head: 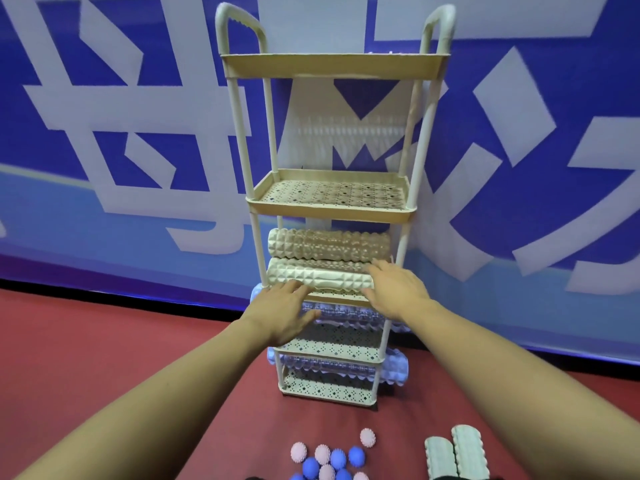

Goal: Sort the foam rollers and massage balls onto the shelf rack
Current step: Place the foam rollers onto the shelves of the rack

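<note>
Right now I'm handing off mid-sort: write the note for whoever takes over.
Left hand: open, flat at the left end of the front beige roller, no grip closed.
Right hand: open, resting on that roller's right end.
Rack: two beige rollers on the third tier, the rear one behind the front one; blue rollers on the two lower tiers. Top two tiers hold nothing visible.
Done: beige and blue rollers shelved.
Left: pale green rollers and pink and blue balls are on the floor, to be shelved.
</note>
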The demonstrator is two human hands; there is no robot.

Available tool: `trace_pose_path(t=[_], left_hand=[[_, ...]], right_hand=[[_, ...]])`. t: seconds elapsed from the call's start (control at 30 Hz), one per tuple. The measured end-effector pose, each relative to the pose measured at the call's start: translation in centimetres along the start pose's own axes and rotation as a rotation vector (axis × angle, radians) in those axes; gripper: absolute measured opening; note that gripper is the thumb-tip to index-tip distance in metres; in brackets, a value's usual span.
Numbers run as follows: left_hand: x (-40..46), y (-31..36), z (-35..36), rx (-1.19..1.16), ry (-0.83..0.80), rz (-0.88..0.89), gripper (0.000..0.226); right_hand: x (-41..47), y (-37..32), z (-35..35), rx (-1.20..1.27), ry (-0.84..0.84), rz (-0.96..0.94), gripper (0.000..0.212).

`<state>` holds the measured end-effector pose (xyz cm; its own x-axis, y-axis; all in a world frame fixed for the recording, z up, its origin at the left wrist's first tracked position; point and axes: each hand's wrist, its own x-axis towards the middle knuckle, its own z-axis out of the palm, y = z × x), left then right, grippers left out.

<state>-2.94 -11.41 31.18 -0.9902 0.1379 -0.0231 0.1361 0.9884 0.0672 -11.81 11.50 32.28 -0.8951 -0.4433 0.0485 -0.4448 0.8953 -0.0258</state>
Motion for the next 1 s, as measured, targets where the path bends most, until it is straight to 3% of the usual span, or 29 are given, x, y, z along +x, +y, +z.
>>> trace_pose_path(t=[0.1,0.27,0.37,0.53,0.7,1.0], left_hand=[[-0.5,2.3,0.1,-0.045,-0.064,0.027,0.063],[-0.3,7.5,2.2,-0.189,-0.391,0.127,0.055],[0.4,10.8,4.4,-0.213,-0.486,0.130,0.047],[2.5,15.7,9.2,-0.279,-0.580,0.139,0.030],[6.2,19.0,15.8,-0.242,-0.684,0.161,0.033],[11.7,22.4,29.8,-0.253,-0.830,0.176,0.028]], right_hand=[[-2.9,1.3,0.5,0.031,-0.212,0.010,0.052],[-7.8,4.8,1.9,0.065,-0.552,0.035,0.044],[-10.0,8.0,3.6,0.087,-0.697,0.100,0.043],[-12.9,13.9,8.3,0.222,-0.692,0.230,0.043],[-15.1,19.1,16.6,0.368,-0.773,0.369,0.041],[-18.9,24.0,34.1,0.529,-0.912,0.652,0.062]])
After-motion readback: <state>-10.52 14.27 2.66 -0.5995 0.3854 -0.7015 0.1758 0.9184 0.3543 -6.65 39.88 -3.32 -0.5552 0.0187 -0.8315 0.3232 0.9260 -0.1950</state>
